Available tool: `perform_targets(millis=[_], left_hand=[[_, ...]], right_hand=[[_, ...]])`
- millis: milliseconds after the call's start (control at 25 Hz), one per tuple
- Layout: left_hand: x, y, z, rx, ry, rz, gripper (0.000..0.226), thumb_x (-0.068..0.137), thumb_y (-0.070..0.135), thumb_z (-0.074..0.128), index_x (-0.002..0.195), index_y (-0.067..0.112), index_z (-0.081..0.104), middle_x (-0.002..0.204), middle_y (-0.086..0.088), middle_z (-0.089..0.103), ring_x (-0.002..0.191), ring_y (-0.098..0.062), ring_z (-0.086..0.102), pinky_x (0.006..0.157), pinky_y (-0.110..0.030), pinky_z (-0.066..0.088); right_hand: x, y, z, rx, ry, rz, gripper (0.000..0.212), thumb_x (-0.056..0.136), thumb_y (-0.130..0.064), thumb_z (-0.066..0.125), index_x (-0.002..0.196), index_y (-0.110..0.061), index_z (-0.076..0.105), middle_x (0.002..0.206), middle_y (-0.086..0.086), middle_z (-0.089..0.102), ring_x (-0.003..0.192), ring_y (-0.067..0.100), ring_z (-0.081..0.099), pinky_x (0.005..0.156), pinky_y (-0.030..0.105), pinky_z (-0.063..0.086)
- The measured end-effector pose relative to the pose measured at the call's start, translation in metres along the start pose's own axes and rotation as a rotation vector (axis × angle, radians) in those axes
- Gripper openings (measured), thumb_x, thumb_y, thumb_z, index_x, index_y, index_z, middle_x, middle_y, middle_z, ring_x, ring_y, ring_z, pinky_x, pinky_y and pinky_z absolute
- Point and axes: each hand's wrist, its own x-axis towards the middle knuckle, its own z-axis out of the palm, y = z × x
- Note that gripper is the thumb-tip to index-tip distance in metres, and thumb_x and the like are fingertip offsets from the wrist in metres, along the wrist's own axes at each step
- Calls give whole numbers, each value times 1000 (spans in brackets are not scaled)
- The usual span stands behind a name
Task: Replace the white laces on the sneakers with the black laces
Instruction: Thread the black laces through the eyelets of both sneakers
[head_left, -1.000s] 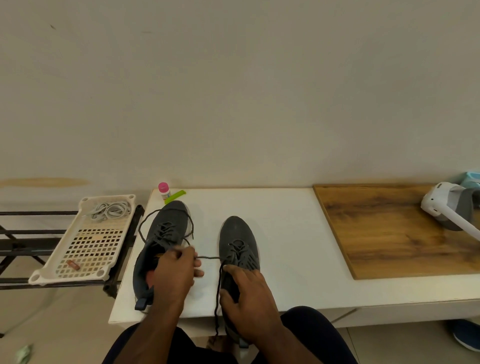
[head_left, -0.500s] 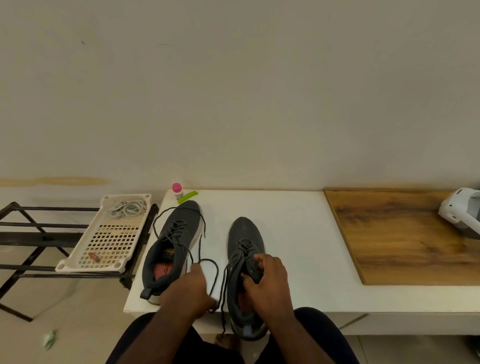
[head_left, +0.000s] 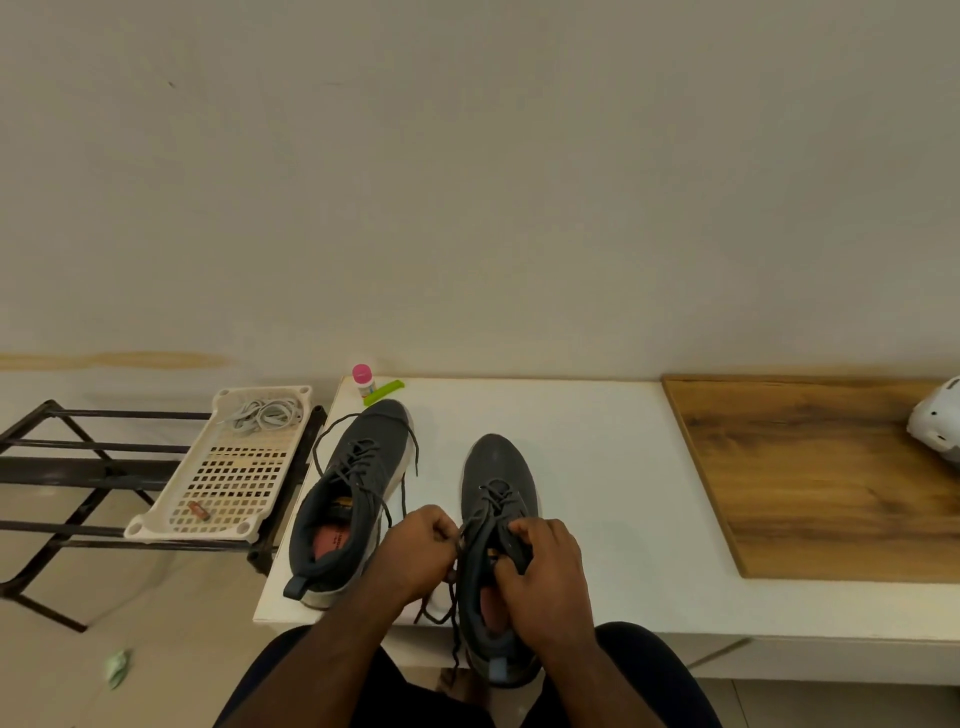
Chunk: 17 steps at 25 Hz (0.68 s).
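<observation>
From the head camera I see two grey sneakers on the white bench, toes toward the wall. The left sneaker (head_left: 349, 499) sits by the bench's left edge, already laced in black, its loose lace ends looping round the toe. The right sneaker (head_left: 498, 545) stands beside it, its heel hanging over the front edge. My left hand (head_left: 423, 553) is curled, pinching the black lace (head_left: 451, 618) at the shoe's left side; the slack trails down over the front edge. My right hand (head_left: 543, 577) grips the tongue at the shoe's opening, fingers curled over it. The white laces (head_left: 265, 415) lie bundled at the far end of a perforated tray (head_left: 156, 527) on a dark rack just left of the bench. A pink-capped bottle (head_left: 363, 379) and a green stick (head_left: 383, 392) sit at the far left corner. A wooden board (head_left: 831, 478) covers the bench's right part.
</observation>
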Motion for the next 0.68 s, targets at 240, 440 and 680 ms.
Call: perform_targets(millis=[240, 440, 680], left_hand=[[5, 34, -20, -129, 318, 173, 21, 93, 17, 61, 109, 28, 53, 88, 1, 70, 70, -10, 64, 51, -8, 42], [15, 91, -34, -335, 459, 458, 23, 95, 6, 55, 98, 28, 53, 94, 8, 64, 86, -2, 67, 75, -18, 49], [8, 147, -48, -636, 292, 507, 38, 90, -11, 46, 104, 24, 50, 113, 6, 52, 85, -14, 74, 75, -28, 57]], right_hand=[[0, 1, 1, -12, -13, 21, 30, 88, -28, 63, 107, -42, 44, 110, -19, 43, 108, 3, 42, 89, 15, 35], [-1, 2, 2, -10, -19, 19, 30, 88, -29, 62, 109, -42, 45, 111, -18, 44, 108, 3, 42, 87, 14, 34], [1, 3, 2, 2, -16, 16, 29, 89, -32, 62, 109, -41, 44, 111, -18, 45, 108, 4, 43, 89, 15, 36]])
